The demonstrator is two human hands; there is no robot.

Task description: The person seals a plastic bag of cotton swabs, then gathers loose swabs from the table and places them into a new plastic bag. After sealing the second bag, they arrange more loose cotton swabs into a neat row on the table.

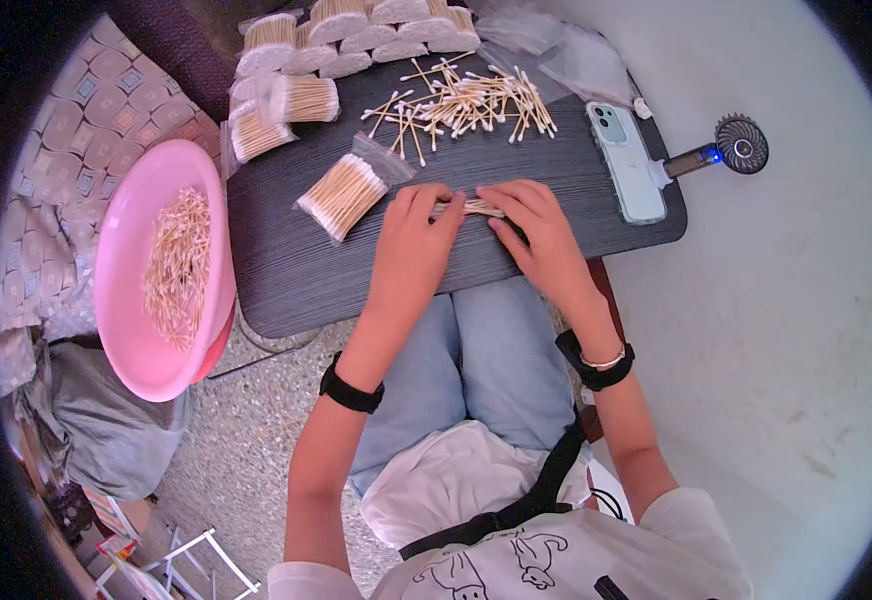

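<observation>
Dark table [356, 270], L hand [411, 240] & R hand [541, 235] grip pinching swab bundle [474, 208], phone [628, 160] near

A phone [628, 160] in a pale blue case is laid face down near the right edge of the dark tabletop [286, 280]. A small handheld fan [726, 150] is seen just beside it, its head projecting past that edge. Loose cotton swabs [466, 100] are scattered toward the far edge. Filled bags of swabs [301, 55] are stacked at the far left corner, and a single bag [344, 195] is laid nearer the middle. Empty clear bags [576, 55] are piled at the far right corner. A pink basin [146, 370] holding swabs is set beside the left edge.
</observation>
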